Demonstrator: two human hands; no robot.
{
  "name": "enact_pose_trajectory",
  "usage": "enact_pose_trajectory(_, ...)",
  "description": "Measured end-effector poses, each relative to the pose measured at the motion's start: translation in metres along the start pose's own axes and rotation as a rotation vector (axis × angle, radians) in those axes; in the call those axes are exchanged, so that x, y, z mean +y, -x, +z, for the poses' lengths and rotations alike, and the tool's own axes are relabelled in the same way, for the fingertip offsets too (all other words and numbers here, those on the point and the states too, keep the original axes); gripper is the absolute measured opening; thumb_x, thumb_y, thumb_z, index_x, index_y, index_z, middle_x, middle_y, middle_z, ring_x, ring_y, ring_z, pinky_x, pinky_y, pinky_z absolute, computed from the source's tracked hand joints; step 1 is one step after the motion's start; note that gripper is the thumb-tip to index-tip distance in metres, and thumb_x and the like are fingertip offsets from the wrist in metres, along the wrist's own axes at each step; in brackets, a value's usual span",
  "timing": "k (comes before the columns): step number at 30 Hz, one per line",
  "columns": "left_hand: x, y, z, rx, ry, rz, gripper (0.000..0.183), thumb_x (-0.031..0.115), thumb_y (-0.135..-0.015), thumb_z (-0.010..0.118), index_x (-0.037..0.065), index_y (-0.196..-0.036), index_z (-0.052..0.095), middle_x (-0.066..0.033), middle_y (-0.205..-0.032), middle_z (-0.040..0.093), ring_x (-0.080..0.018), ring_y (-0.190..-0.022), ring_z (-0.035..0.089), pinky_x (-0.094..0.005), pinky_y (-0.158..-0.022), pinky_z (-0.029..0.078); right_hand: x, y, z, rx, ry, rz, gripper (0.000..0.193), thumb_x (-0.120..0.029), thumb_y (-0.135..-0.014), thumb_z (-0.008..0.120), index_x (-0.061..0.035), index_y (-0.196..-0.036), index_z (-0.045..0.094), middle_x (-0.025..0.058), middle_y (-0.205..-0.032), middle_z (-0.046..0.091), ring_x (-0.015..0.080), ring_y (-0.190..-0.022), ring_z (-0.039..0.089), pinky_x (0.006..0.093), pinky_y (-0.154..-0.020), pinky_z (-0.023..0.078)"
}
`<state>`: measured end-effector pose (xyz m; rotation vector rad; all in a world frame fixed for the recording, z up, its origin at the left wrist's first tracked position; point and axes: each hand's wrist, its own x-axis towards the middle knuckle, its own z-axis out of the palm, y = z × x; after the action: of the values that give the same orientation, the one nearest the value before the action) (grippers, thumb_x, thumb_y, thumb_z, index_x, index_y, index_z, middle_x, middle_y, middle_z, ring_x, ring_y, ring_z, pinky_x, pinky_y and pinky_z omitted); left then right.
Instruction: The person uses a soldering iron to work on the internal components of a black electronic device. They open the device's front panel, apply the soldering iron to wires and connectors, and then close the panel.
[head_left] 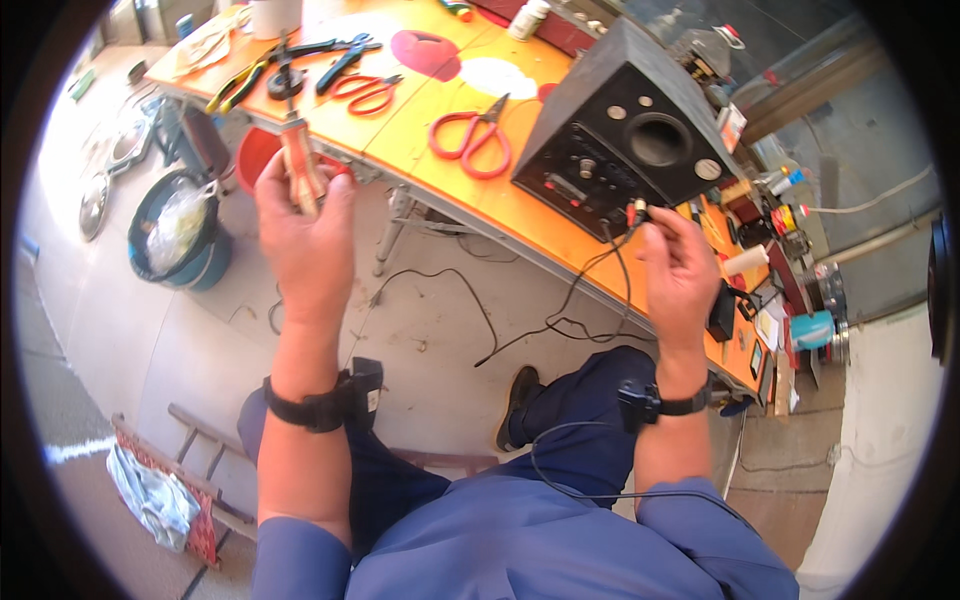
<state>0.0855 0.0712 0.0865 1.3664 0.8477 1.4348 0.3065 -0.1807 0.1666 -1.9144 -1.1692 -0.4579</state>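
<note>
My left hand (312, 225) is closed around the handle of a screwdriver (296, 150), its shaft pointing away from me past the table's near edge. My right hand (684, 262) pinches the plugs of a black audio cable (637, 212) close to the back panel of a black speaker (560, 160). Whether the plugs touch the panel's sockets I cannot tell. Another black cord runs from the panel's lower part and hangs off the table. The speaker stands tilted in view on the orange table (400, 150), its round port and knobs facing me.
Red-handled scissors (468, 140), smaller red-handled snips (367, 95), and blue pliers (343, 65) lie left of the speaker. Small tools and boxes crowd the table's right end. A blue bucket (205, 262) holding plastic and a red bucket (257, 158) stand left. Cable loops (490, 340) hang below the table.
</note>
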Motion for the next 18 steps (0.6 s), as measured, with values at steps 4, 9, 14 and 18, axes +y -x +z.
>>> enact_pose_trajectory(4, 0.0, -0.003, -0.005, 0.007, 0.045, -0.031, 0.046, 0.005, -0.089, 0.072, -0.003, -0.13, 0.053, -0.006, -0.103, 0.066, -0.0114, -0.091, 0.064, -0.026, -0.083, 0.053, -0.008, -0.01, 0.019, -0.103, -0.173, 0.221, 0.014, -0.006, -0.096, 0.065, 0.0012, -0.106, 0.071, 0.0095, -0.084, 0.07, 0.0125, -0.071, 0.068, 0.0259, -0.062, 0.053)
enact_pose_trajectory(9, -0.002, -0.003, -0.008, -0.005, 0.06, -0.027, 0.046, 0.004, -0.089, 0.072, -0.002, -0.13, 0.053, -0.0058, -0.103, 0.066, -0.0106, -0.091, 0.063, -0.0258, -0.083, 0.053, -0.007, -0.023, 0.024, -0.025, 0.139, 0.076, 0.015, -0.008, -0.097, 0.065, 0.0008, -0.108, 0.073, 0.0032, -0.08, 0.068, 0.0058, -0.062, 0.06, 0.0217, -0.057, 0.049)
enact_pose_trajectory(14, -0.003, -0.003, -0.008, -0.002, 0.091, -0.058, 0.047, 0.006, -0.089, 0.072, -0.002, -0.131, 0.052, -0.0054, -0.104, 0.065, -0.0104, -0.094, 0.062, -0.0259, -0.083, 0.052, -0.044, -0.046, 0.044, -0.092, 0.023, -0.045, 0.012, -0.006, -0.095, 0.067, 0.0006, -0.103, 0.073, 0.0044, -0.078, 0.068, 0.0067, -0.061, 0.061, 0.0227, -0.057, 0.048)
enact_pose_trajectory(18, -0.002, -0.005, -0.009, 0.006, 0.084, -0.065, 0.046, 0.007, -0.089, 0.07, -0.002, -0.131, 0.052, -0.0061, -0.103, 0.066, -0.0118, -0.095, 0.062, -0.0279, -0.087, 0.051, -0.075, -0.079, 0.084, -0.218, -0.046, -0.232, 0.011, -0.012, -0.09, 0.068, -0.0012, -0.089, 0.07, 0.0152, -0.083, 0.071, 0.0347, -0.073, 0.067, 0.0395, -0.065, 0.052)
